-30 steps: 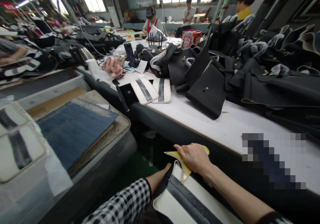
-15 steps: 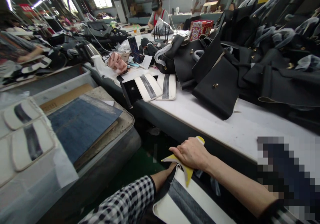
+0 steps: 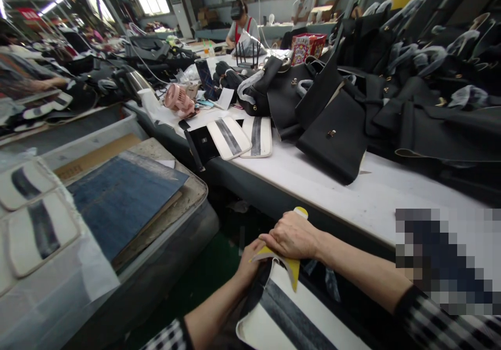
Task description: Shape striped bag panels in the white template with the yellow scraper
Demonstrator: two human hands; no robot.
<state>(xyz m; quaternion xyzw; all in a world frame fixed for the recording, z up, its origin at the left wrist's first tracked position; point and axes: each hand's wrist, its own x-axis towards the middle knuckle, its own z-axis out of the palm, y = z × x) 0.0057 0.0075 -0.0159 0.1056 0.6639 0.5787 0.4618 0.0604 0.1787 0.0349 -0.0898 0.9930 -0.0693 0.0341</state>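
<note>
A yellow tool with a crescent-shaped end and a rounded handle end is gripped in my right hand. Its curved end sits over the rim of a cream bag panel with a dark grey stripe down it. My left hand is closed at the tool's left tip, touching my right hand; some of its fingers are hidden. The panel slopes toward me at the bottom of the view, its dark inner side showing at the left.
Two striped cream panels lie on the white table, beside black bags heaped on the right. A pink fan stands farther back. At left are a blue board and more striped panels. Co-workers are in the background.
My left hand has risen from behind the panel to the tool's left tip, beside my right hand. My right hand and the tool have shifted slightly left in view.
</note>
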